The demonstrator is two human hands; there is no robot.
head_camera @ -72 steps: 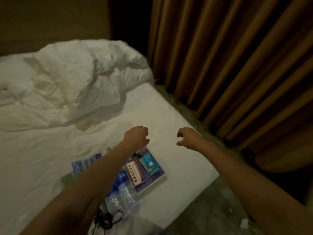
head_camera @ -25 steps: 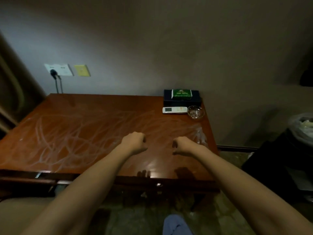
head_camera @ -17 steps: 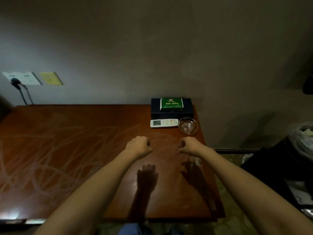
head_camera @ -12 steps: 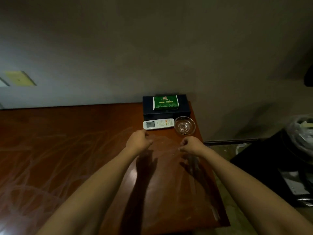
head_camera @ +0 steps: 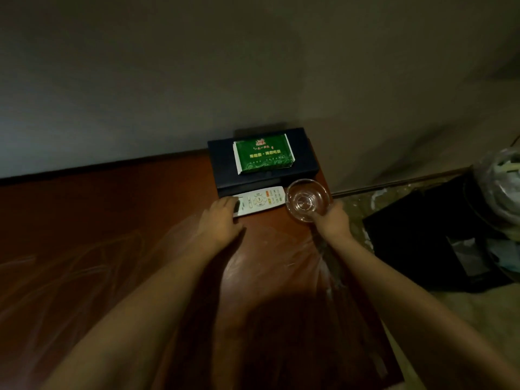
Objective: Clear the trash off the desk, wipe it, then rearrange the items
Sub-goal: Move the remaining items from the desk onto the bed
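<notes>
Head view: green packet (head_camera: 263, 156) tops dark box (head_camera: 222, 167) behind remote (head_camera: 260, 200).

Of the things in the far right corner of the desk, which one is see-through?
The glass bowl, gripped by the right hand at the desk's right edge. The white remote beside it and the dark box behind are opaque.

Dim room, warm brown cast. Light falls from upper left: wall (head_camera: 140, 80) brighter at left, darkening toward right. Tabletop (head_camera: 112, 220) shows faint sheen and pale streaks; large soft shadow at near edge. Wide-angle bending at borders. Right hand (head_camera: 333, 219) slightly motion-blurred; corners murky, grainy.
</notes>
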